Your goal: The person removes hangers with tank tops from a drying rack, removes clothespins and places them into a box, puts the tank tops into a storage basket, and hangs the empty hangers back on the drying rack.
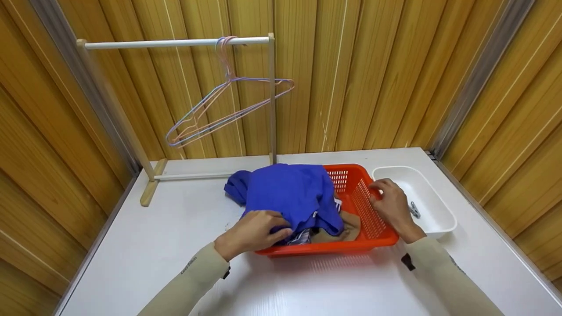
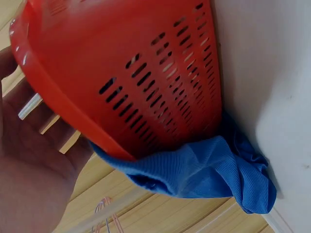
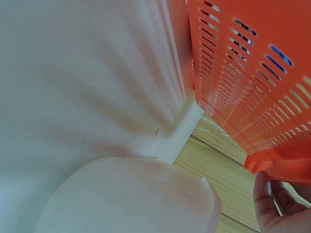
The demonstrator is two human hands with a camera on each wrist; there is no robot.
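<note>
A red plastic basket (image 1: 382, 239) with slotted walls stands on the white table, holding a heap of clothes. On top lies a blue garment (image 1: 285, 188), part of it hanging over the left side. Beneath it show a tan garment (image 1: 351, 226) and some striped cloth (image 1: 300, 237). My left hand (image 1: 259, 228) is at the basket's left front corner, its loosely extended fingers over the rim and beside the blue cloth. At the right rim is my right hand (image 1: 390, 204), fingertips touching the edge with the fingers slightly bent. Neither hand lifts any garment.
Right of the basket sits a white tray (image 1: 439, 206) with a grey clothes peg (image 1: 414, 210) inside. Behind, at the left, a rack (image 1: 175, 43) carries several thin hangers (image 1: 230, 116) on its rail. Wood-patterned walls (image 1: 351, 79) enclose the table (image 1: 167, 241).
</note>
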